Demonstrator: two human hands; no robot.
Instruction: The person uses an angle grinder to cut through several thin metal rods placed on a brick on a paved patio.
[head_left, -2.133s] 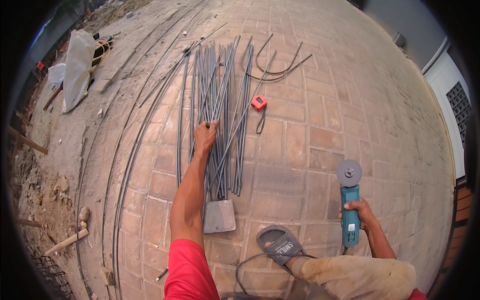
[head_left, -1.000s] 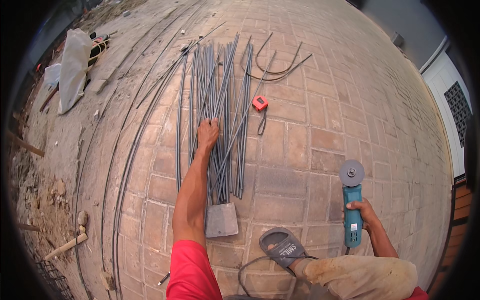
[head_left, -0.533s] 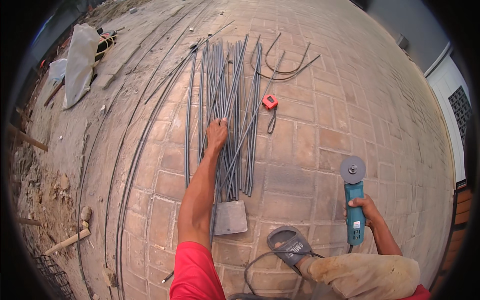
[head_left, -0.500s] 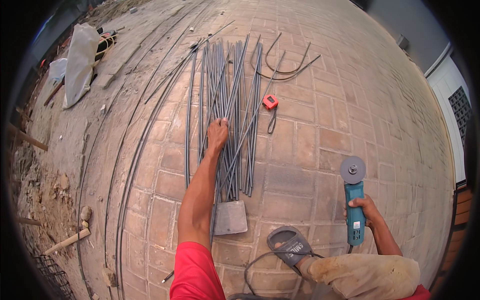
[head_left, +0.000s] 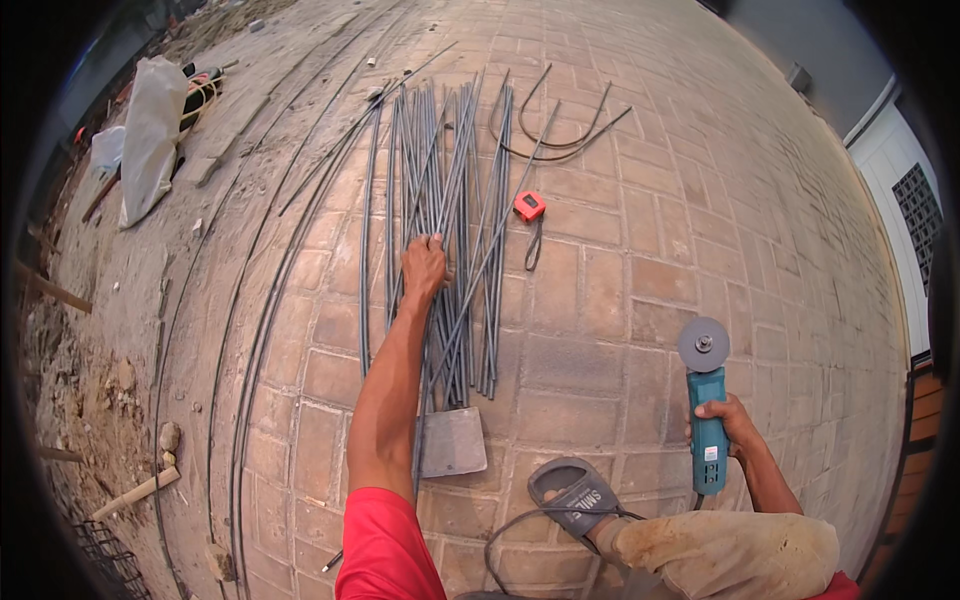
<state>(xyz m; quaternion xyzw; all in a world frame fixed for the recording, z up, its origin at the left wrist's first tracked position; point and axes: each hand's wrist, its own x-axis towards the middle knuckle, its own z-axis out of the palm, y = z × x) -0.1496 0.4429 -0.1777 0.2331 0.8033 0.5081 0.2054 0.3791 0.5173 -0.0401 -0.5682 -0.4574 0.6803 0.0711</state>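
Note:
A heap of thin steel rods (head_left: 465, 330) lies lengthwise on the paving in front of me. My left hand (head_left: 424, 266) is on the middle of the heap, its fingers closed on a steel rod; exactly how many it grips is hidden under the hand. In my right hand (head_left: 728, 420), off to the right, is a teal angle grinder (head_left: 709, 440). Its grey cutting disc (head_left: 703, 345) points away from me, and I cannot tell if it spins. The near rod ends reach a flat grey block (head_left: 455, 442).
An orange-red tape measure (head_left: 530, 206) lies right of the rods, below a bent U-shaped rod (head_left: 570, 150). Long rods (head_left: 262, 350) run along the left side. My sandalled foot (head_left: 575, 495) is near the grinder's dark cable (head_left: 490, 550). A white sack (head_left: 155, 140) stands far left.
The view has shifted slightly, so the scene sits a little further left. My left hand stays on the rods and my right hand still holds the grinder.

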